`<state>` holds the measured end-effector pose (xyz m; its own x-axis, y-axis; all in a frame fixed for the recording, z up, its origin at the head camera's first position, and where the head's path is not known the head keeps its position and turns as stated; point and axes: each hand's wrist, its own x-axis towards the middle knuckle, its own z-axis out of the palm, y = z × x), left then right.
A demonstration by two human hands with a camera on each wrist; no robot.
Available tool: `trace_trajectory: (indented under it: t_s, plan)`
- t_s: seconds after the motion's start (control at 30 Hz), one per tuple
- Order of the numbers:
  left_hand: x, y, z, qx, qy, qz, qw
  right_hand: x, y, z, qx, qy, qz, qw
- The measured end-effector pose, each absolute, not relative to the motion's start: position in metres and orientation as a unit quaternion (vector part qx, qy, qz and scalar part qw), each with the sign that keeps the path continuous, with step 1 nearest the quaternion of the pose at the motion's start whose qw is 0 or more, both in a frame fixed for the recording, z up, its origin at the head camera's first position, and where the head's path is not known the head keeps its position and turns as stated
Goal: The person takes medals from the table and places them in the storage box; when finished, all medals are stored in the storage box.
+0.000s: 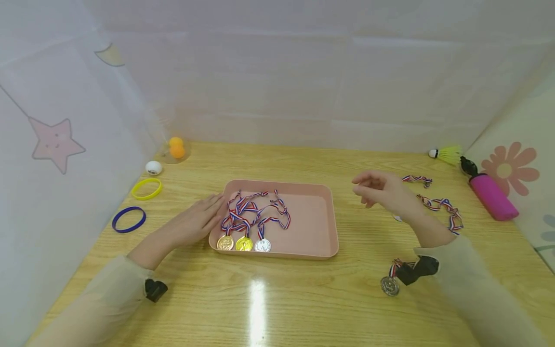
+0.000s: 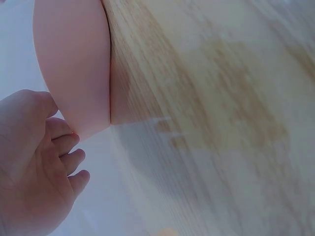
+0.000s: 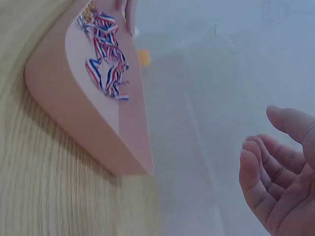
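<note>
A shallow pink tray [image 1: 312,212] holds three medals side by side along its near edge: a bronze-coloured medal [image 1: 225,243], a gold medal [image 1: 244,244] and a silver medal [image 1: 262,245]. Their striped ribbons [image 1: 247,209] lie tangled behind them. My left hand [image 1: 195,217] rests against the tray's left side, fingers extended at the rim. To the right of the tray my right hand [image 1: 383,190] hovers with loosely bent fingers and holds nothing. Beneath its wrist, a pale medal [image 1: 397,218] is mostly hidden. Nearer me lies a dark silver medal [image 1: 389,286], its ribbon partly covered by the sleeve.
Further striped ribbons [image 1: 446,207] lie at the right, near a magenta cylinder [image 1: 494,196] and a yellow shuttlecock [image 1: 446,154]. Along the left edge are a blue wristband [image 1: 128,220], a yellow wristband [image 1: 146,189], a white ball [image 1: 153,167] and orange balls [image 1: 176,148].
</note>
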<state>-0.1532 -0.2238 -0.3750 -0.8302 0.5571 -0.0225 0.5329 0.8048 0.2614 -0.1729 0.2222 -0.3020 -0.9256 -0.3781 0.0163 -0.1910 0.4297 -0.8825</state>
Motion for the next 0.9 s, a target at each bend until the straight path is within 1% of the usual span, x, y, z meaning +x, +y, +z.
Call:
trace_trajectory:
  t_s: [0.1,0.23,0.37,0.5,0.63,0.77,0.9]
  plan:
    - [-0.152,-0.224,-0.374,0.287,0.949,0.122,0.049,-0.170,0.247,-0.308,-0.149,0.847,-0.505,0.072]
    - [-0.152,-0.224,-0.373,0.285,0.949,0.122,0.050,-0.168,0.277,-0.321,-0.112,0.864,-0.486,0.065]
    - [-0.152,-0.224,-0.373,0.285,0.950,0.121,0.050,-0.170,0.304,-0.340,-0.085,0.880,-0.460,0.079]
    - [-0.152,-0.224,-0.374,0.287,0.949,0.118,0.047,-0.176,0.325,-0.361,-0.058,0.889,-0.440,0.112]
    - [-0.153,-0.225,-0.376,0.287,0.949,0.119,0.048,-0.181,0.339,-0.379,-0.041,0.905,-0.401,0.133]
    - [-0.154,-0.225,-0.377,0.286,0.949,0.121,0.049,-0.186,0.346,-0.391,-0.055,0.928,-0.347,0.123]
    - [-0.155,-0.225,-0.377,0.290,0.949,0.118,0.046,-0.188,0.348,-0.395,-0.063,0.938,-0.319,0.120]
